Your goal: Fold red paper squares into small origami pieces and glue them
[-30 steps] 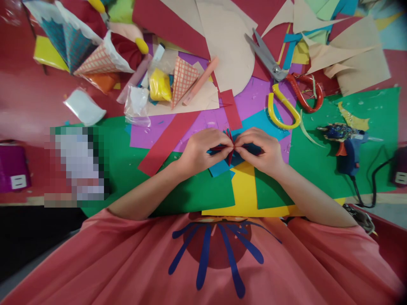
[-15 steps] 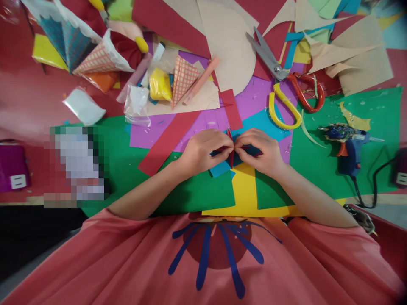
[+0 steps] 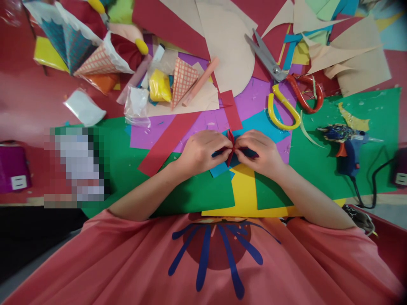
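Both hands meet at the middle of the table, fingertips nearly touching. My left hand (image 3: pixel 206 148) pinches a small folded red paper piece (image 3: pixel 230 136) from the left. From the right, my right hand (image 3: pixel 259 150) pinches the same piece between thumb and forefinger. Its pointed red flaps stick out above and below the fingertips; the rest is hidden by the fingers. Beneath the hands lie blue paper (image 3: pixel 219 170) and a yellow sheet (image 3: pixel 244 186). A short red strip (image 3: pixel 232 111) lies just beyond them, and a longer red strip (image 3: pixel 168 146) sits left of my left hand.
Scissors (image 3: pixel 276 72) with a yellow and a red handle lie open at upper right. A blue glue gun (image 3: pixel 351 148) rests on the green sheet (image 3: pixel 305 173) at right. Paper cones (image 3: pixel 101 53), a small checked cone (image 3: pixel 184 76) and a bagged yellow lump (image 3: pixel 160 85) are at upper left.
The red paper piece's upper flaps have spread a little between the fingertips. Both hands keep their pinch at nearly the same place.
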Available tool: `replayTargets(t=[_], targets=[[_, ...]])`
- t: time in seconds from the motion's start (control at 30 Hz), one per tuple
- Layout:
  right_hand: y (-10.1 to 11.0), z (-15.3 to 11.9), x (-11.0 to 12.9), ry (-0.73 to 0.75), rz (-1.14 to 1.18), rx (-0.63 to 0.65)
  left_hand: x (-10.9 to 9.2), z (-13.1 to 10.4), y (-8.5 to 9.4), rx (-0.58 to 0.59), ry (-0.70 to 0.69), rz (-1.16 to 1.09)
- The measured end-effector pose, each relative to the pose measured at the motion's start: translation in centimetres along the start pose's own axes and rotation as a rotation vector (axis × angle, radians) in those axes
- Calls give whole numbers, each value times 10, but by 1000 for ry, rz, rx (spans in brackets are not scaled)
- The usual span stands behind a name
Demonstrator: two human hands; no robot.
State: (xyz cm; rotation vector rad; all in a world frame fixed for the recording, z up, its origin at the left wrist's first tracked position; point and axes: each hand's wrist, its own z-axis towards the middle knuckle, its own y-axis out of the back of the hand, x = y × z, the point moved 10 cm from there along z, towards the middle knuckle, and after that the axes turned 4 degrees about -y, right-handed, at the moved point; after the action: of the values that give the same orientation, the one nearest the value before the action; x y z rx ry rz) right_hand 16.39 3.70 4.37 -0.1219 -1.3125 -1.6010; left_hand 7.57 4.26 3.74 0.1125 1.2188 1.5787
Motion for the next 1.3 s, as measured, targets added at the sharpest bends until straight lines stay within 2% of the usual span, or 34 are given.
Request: replayTargets(t=[0.2,0.4,0.63,0.77,0.87,0.97,1.13,1.3], targets=[[2,1,7,70,-43,-17,-3,1,3,-30,-34,12],[-4,-1,-4,0,-61,24,3,0,0,-38,25,-22],[-11,-3,-10,-46,-97,89,10,-1,-10,78,55,-14],[-13,-3,-7,-25,-110,107,9,-2,-14,119,48,29],[-12,-2,-4,13,-110,94,9,-2,-12,106,45,57],[-12,0,-8,-15,-94,92,12,-1,-10,83,75,45],[-18,-1,-18,-69,-90,145,17,0,-16,140,127,19],[-18,-2,-18,-52,-111,125,19,-2,-19,161,127,45]])
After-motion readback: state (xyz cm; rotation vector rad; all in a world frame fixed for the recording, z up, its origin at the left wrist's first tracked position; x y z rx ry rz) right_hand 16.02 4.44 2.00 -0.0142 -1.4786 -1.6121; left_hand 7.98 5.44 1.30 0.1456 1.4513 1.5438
